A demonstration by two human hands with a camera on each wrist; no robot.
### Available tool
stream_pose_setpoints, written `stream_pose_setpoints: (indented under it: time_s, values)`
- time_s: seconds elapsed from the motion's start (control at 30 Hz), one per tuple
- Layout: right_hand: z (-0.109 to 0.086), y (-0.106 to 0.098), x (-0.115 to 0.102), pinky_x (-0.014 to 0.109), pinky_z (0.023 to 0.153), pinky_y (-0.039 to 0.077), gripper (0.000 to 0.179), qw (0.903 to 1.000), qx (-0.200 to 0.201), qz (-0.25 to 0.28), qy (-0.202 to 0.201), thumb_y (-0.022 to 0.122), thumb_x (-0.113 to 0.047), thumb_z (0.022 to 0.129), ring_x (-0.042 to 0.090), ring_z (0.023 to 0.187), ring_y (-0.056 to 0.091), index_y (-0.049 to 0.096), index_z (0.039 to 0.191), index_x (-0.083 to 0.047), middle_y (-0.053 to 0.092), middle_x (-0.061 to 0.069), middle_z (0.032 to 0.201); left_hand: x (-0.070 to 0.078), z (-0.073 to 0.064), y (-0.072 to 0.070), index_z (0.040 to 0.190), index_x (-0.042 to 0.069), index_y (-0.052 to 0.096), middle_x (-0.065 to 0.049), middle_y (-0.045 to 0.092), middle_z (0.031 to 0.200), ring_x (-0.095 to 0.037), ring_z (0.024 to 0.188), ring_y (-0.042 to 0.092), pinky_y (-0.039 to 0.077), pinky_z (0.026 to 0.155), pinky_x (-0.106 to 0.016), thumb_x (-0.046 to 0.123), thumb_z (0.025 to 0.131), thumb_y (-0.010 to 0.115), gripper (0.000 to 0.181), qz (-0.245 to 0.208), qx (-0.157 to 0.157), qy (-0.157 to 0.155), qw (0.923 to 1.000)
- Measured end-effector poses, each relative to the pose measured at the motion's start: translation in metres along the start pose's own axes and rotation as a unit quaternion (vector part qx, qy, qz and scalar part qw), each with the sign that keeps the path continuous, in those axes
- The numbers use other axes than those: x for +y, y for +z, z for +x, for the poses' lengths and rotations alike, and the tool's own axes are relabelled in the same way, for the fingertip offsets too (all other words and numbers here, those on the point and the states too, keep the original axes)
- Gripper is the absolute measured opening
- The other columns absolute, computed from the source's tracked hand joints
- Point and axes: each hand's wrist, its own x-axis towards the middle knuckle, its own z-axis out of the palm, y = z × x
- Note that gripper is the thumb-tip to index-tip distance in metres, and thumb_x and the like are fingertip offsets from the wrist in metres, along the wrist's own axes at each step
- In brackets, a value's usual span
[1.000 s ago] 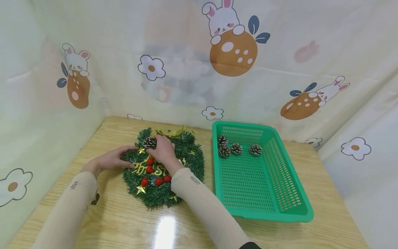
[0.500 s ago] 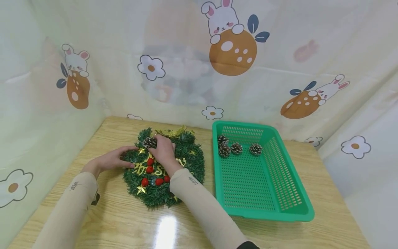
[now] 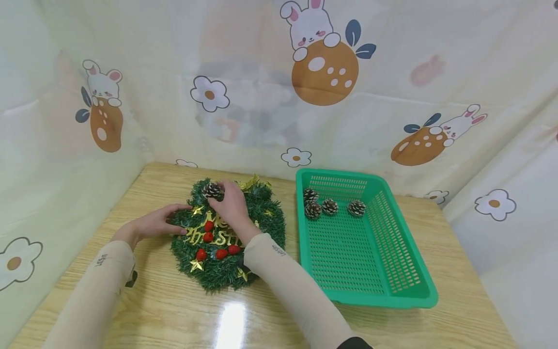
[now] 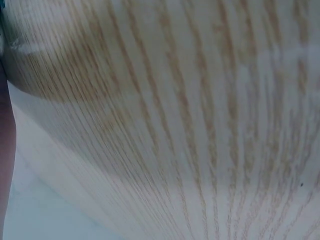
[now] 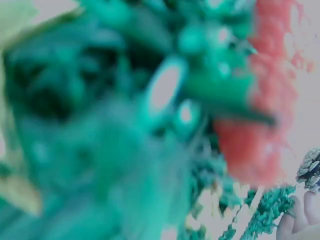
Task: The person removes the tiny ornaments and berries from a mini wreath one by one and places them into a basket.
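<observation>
A green tinsel wreath (image 3: 270, 228) lies on the wooden table, with gold lettering (image 3: 213, 237), gold stars and several red berries (image 3: 221, 254). My right hand (image 3: 233, 203) reaches over its middle and pinches a pine cone (image 3: 212, 190) at the wreath's upper left. The same pine cone (image 5: 310, 170) shows at the right edge of the right wrist view, beside fingertips (image 5: 300, 217). My left hand (image 3: 157, 223) is at the wreath's left edge, thumb and fingers spread apart and touching the greenery. Only bare wood and a blurred strip of skin show in the left wrist view.
To the right of the wreath stands a green plastic basket (image 3: 305, 242) with several pine cones (image 3: 330, 206) at its far end. A patterned curtain (image 3: 257, 121) hangs behind the table (image 3: 174, 310) and along both sides. Gold ribbon (image 3: 250, 183) lies at the wreath's top.
My right hand has shifted a little away from me with the pine cone, uncovering more of the gold lettering. The left hand keeps its place at the wreath's edge.
</observation>
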Motion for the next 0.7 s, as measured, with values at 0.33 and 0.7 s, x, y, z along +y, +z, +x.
stream_pose_setpoints:
  time_s: [0.33, 0.7]
  values:
    - [0.005, -0.016, 0.013, 0.033, 0.089, 0.052, 0.053, 0.9946, 0.005, 0.104, 0.008, 0.069, -0.024, 0.092, 0.020, 0.112, 0.056, 0.049, 0.139, -0.010, 0.049, 0.010, 0.131, 0.000, 0.000, 0.000, 0.150, 0.005, 0.034, -0.029, 0.022, 0.155, -0.057, 0.138, 0.017, 0.017, 0.107, -0.071, 0.026, 0.088, 0.073, 0.076, -0.005, 0.000, 0.009, 0.9999]
    - [0.010, -0.030, 0.021, 0.029, 0.085, 0.054, 0.055, 0.9904, 0.006, 0.138, -0.007, 0.071, -0.021, 0.091, 0.021, 0.114, 0.058, 0.047, 0.139, -0.009, 0.054, 0.009, 0.131, -0.001, -0.001, 0.000, 0.150, 0.005, 0.034, -0.029, 0.022, 0.154, -0.056, 0.137, 0.019, 0.017, 0.107, -0.071, 0.026, 0.088, 0.073, 0.076, -0.005, -0.001, 0.010, 0.9999]
